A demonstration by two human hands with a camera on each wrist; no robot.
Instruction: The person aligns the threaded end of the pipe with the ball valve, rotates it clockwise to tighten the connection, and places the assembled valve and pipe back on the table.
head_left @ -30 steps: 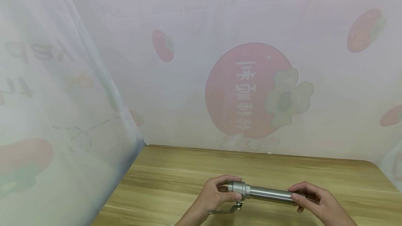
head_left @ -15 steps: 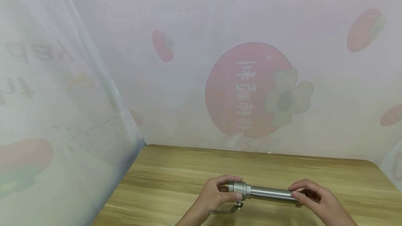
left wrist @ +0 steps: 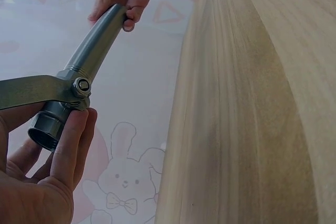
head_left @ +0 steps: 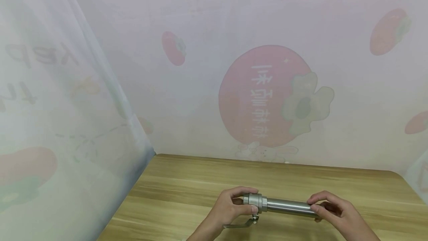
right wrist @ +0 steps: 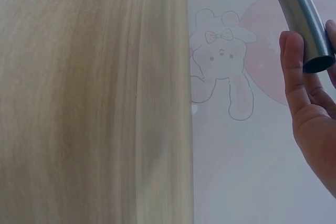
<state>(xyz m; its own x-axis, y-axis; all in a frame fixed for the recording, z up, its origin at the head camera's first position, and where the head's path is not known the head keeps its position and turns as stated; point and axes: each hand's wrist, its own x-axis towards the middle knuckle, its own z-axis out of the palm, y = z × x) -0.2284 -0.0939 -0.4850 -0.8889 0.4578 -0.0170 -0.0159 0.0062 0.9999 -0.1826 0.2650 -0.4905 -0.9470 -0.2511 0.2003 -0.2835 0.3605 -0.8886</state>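
Observation:
A metal ball valve [head_left: 255, 203] with a flat lever handle [head_left: 239, 226] is joined to a shiny steel pipe [head_left: 289, 207], both held level above the table. My left hand [head_left: 225, 211] grips the valve body between thumb and fingers at the left end. In the left wrist view the valve's threaded opening [left wrist: 44, 139] faces my palm, with the lever [left wrist: 34, 92] pointing off to the left. At the other end my right hand [head_left: 339, 213] pinches the pipe between thumb and fingers. The pipe's open end [right wrist: 318, 64] shows in the right wrist view.
Beneath the hands lies a wood-grain table [head_left: 180, 181] with rounded far corners. A pale printed curtain [head_left: 200, 103] hangs behind its far edge, and another curtain [head_left: 67, 122] runs along the left side.
The valve and pipe have shifted very slightly to the right. The right hand's fingers have moved a little on the pipe end; the left hand looks nearly still.

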